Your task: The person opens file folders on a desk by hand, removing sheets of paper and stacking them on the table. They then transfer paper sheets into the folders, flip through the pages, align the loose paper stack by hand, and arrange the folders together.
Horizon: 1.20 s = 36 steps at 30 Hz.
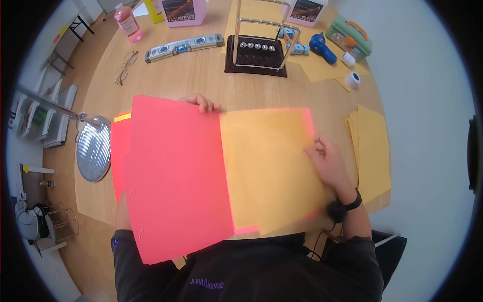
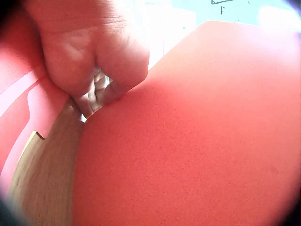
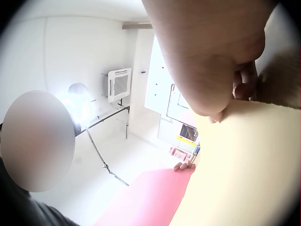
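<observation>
A red folder (image 1: 176, 166) lies opened, its left flap raised in front of the person. Behind that flap is the left hand (image 1: 202, 102), its fingertips showing over the top edge; the left wrist view has this hand (image 2: 99, 52) with thumb and fingers pinching the red flap (image 2: 188, 132). Yellow paper (image 1: 271, 166) rests on the folder's right side. The right hand (image 1: 327, 158) pinches the paper's right edge; in the right wrist view the hand (image 3: 211, 61) has its fingers partly hidden behind the yellow sheet (image 3: 249, 155).
More red folders (image 1: 117, 151) lie at the left beside a round lamp (image 1: 94, 151). Yellow envelopes (image 1: 372, 151) are at the right. Farther back stand a ball cradle (image 1: 255, 65), a level (image 1: 183, 48), glasses (image 1: 126, 68), a blue tool (image 1: 322, 48) and a green box (image 1: 349, 38).
</observation>
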### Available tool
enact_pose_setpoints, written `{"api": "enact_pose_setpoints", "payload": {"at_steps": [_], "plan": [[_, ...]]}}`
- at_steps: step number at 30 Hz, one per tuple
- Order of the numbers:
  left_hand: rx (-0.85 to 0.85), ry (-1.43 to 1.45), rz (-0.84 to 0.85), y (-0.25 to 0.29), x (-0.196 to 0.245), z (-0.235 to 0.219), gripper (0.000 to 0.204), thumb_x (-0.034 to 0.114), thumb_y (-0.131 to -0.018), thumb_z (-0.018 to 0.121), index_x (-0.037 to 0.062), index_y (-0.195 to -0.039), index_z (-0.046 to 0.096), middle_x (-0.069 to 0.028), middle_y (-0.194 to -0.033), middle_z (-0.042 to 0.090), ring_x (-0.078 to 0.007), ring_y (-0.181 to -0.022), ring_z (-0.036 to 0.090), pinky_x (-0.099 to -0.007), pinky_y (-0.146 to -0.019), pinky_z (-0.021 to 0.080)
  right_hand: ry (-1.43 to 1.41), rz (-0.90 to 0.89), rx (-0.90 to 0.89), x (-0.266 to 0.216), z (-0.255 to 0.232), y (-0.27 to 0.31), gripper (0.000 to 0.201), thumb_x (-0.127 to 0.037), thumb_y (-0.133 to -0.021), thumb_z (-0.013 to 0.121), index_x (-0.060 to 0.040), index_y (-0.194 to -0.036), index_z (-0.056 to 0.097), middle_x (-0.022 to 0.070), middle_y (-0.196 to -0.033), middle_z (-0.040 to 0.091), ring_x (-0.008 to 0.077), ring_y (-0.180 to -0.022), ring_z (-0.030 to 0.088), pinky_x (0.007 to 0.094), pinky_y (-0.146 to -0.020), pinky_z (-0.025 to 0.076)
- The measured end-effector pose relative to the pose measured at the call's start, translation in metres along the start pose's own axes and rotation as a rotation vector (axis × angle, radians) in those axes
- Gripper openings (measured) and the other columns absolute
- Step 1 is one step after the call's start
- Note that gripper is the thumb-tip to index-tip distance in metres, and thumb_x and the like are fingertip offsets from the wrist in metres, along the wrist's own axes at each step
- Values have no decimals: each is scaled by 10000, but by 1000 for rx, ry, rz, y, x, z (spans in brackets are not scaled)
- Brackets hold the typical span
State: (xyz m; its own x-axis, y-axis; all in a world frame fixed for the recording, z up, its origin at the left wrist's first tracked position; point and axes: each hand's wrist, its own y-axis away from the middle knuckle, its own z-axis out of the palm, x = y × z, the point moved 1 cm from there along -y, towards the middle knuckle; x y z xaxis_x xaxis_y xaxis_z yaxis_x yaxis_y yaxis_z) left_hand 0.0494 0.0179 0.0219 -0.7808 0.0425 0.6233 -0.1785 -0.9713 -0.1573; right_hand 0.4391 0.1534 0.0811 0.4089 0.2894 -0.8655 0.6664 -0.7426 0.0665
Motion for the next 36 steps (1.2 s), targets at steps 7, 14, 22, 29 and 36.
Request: {"api": "enact_pose_setpoints", "payload": {"at_steps": [7, 14, 22, 29, 36], "plan": [[-89, -30, -12, -1, 3, -9, 195, 148, -945, 700, 23, -1063, 607, -130, -1226, 618, -281, -1429, 427, -585, -1214, 345, -261, 26, -45, 0, -5, 2, 222, -115, -1046, 582, 0, -1235, 595, -4, -853, 679, 42, -730, 611, 231, -604, 471], [-159, -36, 82, -8, -6, -19, 130, 122, -965, 664, 44, -1047, 600, -67, -1157, 601, -275, -1394, 449, -576, -1221, 332, -69, -87, 293, 20, -96, 31, 297, -127, -1051, 584, -3, -1320, 583, 9, -1002, 706, 59, -883, 642, 230, -734, 505], [-253, -70, -10, -11, -1, -37, 164, 110, -948, 690, 54, -1077, 605, -58, -1190, 596, -256, -1418, 409, -568, -1216, 341, -336, 77, 268, 76, -280, 31, 420, -123, -1065, 508, 14, -1461, 474, 103, -1309, 661, 157, -1170, 633, 293, -996, 495], [-385, 20, -141, -14, 10, -24, 221, 117, -950, 697, 62, -1141, 599, -90, -1370, 546, -270, -1458, 366, -575, -1205, 346, -104, 271, 201, 127, -301, 38, 372, -115, -1041, 560, 1, -1393, 531, 82, -1233, 697, 140, -1094, 661, 293, -950, 508], [-479, -24, -68, -28, -19, -62, 226, 217, -995, 641, 46, -1136, 601, -103, -1364, 567, -271, -1440, 390, -548, -1216, 316, 330, 279, 196, 146, -305, 38, 242, -143, -972, 680, -34, -1184, 641, -1, -934, 673, 82, -855, 609, 248, -796, 488]]}}
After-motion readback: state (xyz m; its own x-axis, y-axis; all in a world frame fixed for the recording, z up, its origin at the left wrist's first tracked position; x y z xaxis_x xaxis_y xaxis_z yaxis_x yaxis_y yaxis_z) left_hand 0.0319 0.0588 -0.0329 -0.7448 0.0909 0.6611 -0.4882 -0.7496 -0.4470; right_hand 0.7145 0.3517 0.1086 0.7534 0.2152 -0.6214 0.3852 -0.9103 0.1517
